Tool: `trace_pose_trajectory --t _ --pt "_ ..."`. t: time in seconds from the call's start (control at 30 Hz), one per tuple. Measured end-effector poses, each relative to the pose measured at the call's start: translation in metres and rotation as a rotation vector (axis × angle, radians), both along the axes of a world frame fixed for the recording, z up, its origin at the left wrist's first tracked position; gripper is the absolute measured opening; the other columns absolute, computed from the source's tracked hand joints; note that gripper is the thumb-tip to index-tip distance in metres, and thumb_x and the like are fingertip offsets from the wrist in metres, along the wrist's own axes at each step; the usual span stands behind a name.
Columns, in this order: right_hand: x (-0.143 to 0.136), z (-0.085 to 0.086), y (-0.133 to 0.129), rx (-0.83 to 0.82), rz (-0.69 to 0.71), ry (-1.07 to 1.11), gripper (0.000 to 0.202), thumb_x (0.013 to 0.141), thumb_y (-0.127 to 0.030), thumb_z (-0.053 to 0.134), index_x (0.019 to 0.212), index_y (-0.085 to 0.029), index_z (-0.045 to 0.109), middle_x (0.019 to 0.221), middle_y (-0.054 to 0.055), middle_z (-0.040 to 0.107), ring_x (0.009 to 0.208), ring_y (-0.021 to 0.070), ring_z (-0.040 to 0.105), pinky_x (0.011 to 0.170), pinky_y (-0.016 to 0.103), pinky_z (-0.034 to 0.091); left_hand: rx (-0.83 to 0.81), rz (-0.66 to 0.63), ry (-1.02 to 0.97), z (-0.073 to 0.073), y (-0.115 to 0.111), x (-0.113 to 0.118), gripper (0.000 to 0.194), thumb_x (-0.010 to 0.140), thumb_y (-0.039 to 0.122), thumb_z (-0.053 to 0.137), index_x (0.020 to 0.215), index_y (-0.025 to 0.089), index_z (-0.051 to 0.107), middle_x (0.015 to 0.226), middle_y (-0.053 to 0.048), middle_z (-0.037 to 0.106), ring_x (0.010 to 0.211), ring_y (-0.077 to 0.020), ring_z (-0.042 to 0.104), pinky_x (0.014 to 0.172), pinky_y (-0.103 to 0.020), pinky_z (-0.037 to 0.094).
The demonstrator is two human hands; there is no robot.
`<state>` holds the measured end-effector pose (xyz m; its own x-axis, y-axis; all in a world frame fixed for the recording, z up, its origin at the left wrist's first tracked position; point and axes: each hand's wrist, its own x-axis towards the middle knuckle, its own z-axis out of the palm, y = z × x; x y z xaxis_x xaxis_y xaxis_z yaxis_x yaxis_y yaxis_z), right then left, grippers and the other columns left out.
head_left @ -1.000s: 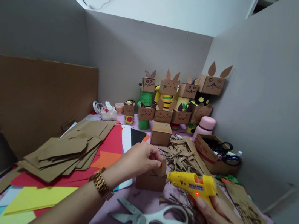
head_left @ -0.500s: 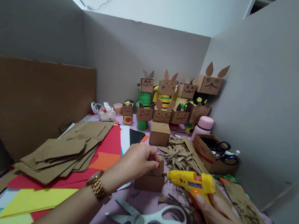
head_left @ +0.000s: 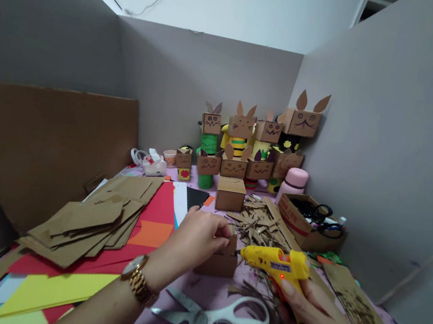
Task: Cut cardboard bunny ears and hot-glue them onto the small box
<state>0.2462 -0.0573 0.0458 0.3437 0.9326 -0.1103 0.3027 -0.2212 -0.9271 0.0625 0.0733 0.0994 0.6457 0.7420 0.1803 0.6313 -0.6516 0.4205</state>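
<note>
A small cardboard box (head_left: 216, 265) sits near the middle of the pink table, its upper part partly covered by my left hand (head_left: 204, 237). The fingers of that hand pinch a cardboard flap (head_left: 231, 245) at the top of the box. On the right, my right hand (head_left: 311, 313) is wrapped round a yellow glue gun (head_left: 277, 260) with a lit red light. The gun's nozzle points left, close beside the flap; whether they touch is unclear. White-handled scissors (head_left: 203, 321) lie spread in front of the box.
Cardboard sheets (head_left: 94, 219) and coloured paper (head_left: 62, 291) cover the left. Behind stand a closed box (head_left: 230, 195) and several cardboard animal figures (head_left: 241, 127). Cardboard scraps (head_left: 258, 221), a pink bottle (head_left: 294, 182) and an open box of scissors (head_left: 298, 220) are at the right.
My left hand has shifted slightly and its wrist has turned, showing more of the watch face. The glue gun stays nearly in place beside the flap.
</note>
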Motion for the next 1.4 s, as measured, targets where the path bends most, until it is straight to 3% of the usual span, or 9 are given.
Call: trace_pose_trajectory --t 0.17,0.37,0.73,1.07,1.4 --pt "-0.002 0.002 0.0 0.002 0.006 -0.009 0.044 0.076 -0.063 0.053 0.066 -0.021 0.057 0.06 -0.004 0.051 0.057 0.0124 0.041 0.053 0.025 0.031 0.068 -0.021 -0.015 -0.004 -0.003 0.001 0.015 0.076 0.012 0.057 0.068 0.02 0.066 0.069 0.003 0.073 0.062 -0.0143 0.06 0.096 -0.048 0.026" --pt "-0.003 0.004 0.0 -0.006 0.001 0.019 0.041 0.076 -0.061 0.053 0.061 -0.023 0.05 0.058 -0.005 0.046 0.056 0.0123 0.039 0.053 0.025 0.032 0.114 -0.011 -0.041 -0.009 -0.003 0.001 0.015 0.074 0.011 0.059 0.065 0.021 0.065 0.064 0.004 0.071 0.059 -0.0145 0.059 0.095 -0.046 0.029" --pt "0.001 -0.003 0.002 -0.017 0.027 -0.015 0.046 0.077 -0.067 0.047 0.065 -0.022 0.051 0.059 -0.004 0.046 0.058 0.0136 0.038 0.054 0.027 0.027 0.085 -0.019 -0.042 -0.012 0.002 0.0 0.014 0.072 0.009 0.058 0.064 0.019 0.064 0.063 0.003 0.07 0.059 -0.015 0.059 0.089 -0.042 0.035" --pt "-0.001 -0.003 0.001 -0.008 -0.014 0.017 0.049 0.072 -0.07 0.052 0.06 -0.023 0.049 0.06 -0.004 0.045 0.059 0.0139 0.039 0.055 0.026 0.029 0.079 -0.039 -0.049 -0.013 0.0 -0.001 0.015 0.075 0.01 0.058 0.063 0.019 0.062 0.064 0.004 0.07 0.061 -0.014 0.059 0.094 -0.044 0.03" --pt "-0.004 0.008 -0.001 -0.009 -0.001 0.179 0.059 0.064 -0.078 0.055 0.067 -0.019 0.06 0.058 -0.002 0.057 0.054 0.0112 0.045 0.053 0.023 0.034 0.0 -0.042 -0.115 -0.006 -0.007 -0.004 0.011 0.076 0.015 0.061 0.073 0.023 0.067 0.076 0.002 0.075 0.074 -0.02 0.063 0.091 -0.048 0.032"
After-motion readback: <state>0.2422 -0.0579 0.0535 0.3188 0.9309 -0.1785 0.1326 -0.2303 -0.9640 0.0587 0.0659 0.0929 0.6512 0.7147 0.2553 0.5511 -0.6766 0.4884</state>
